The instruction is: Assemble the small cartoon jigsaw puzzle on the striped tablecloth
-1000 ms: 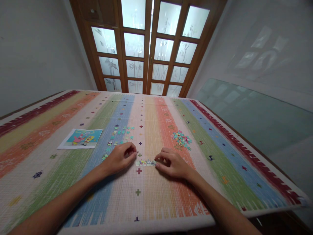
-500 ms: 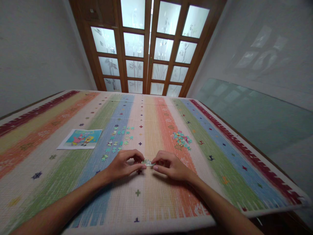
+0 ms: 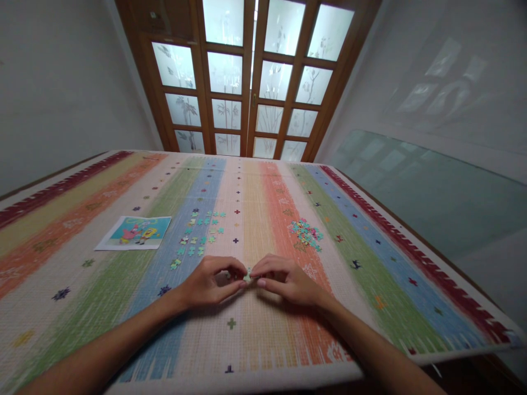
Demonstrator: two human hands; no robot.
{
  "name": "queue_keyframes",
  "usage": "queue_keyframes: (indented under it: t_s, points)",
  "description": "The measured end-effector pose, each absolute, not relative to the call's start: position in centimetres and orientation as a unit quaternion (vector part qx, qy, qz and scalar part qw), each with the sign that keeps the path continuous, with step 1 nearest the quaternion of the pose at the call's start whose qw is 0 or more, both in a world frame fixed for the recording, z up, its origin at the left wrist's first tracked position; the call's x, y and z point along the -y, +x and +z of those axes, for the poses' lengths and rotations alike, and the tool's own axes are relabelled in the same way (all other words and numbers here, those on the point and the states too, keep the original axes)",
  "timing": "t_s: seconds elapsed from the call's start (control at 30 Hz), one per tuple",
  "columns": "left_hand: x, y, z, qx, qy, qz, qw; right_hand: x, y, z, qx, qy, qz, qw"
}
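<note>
My left hand (image 3: 212, 282) and my right hand (image 3: 284, 280) meet fingertip to fingertip over the striped cloth (image 3: 255, 219). Both pinch a short strip of joined puzzle pieces (image 3: 247, 276), of which only a small pale bit shows between the fingers. Spread teal loose pieces (image 3: 200, 233) lie on the blue stripe just beyond my left hand. A heap of mixed pieces (image 3: 307, 233) sits on the orange stripe beyond my right hand.
A cartoon reference picture (image 3: 134, 232) lies flat at the left on the green stripe. Wooden glazed doors (image 3: 247, 77) stand behind the table. A glass sheet (image 3: 432, 192) leans along the right wall. The table's front edge (image 3: 263, 376) is near my forearms.
The strip of joined pieces lay flat between my hands a second ago. Both hands have since closed in on it, so that it is almost hidden between the fingertips.
</note>
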State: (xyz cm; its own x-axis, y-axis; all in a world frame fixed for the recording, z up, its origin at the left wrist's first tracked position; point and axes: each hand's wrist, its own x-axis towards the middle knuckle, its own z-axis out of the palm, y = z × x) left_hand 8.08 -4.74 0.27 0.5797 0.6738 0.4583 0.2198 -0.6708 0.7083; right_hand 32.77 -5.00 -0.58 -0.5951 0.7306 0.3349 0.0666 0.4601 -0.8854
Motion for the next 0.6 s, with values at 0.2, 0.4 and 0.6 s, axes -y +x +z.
queue_keyframes:
  t_s: [0.2,0.4,0.6]
  points:
    - [4.5,7.6,0.5,-0.258,0.848,0.363,0.289,4.6,33.3,-0.1,0.749,-0.318,0.453,0.365]
    - [3.8,6.9,-0.1,-0.259,0.878,0.335,0.225,3.9,34.4,-0.3,0.738,-0.422,0.403,0.339]
    - [3.4,6.3,-0.6,-0.267,0.905,0.277,0.18,3.5,35.1,-1.0,0.733,-0.455,0.431,0.265]
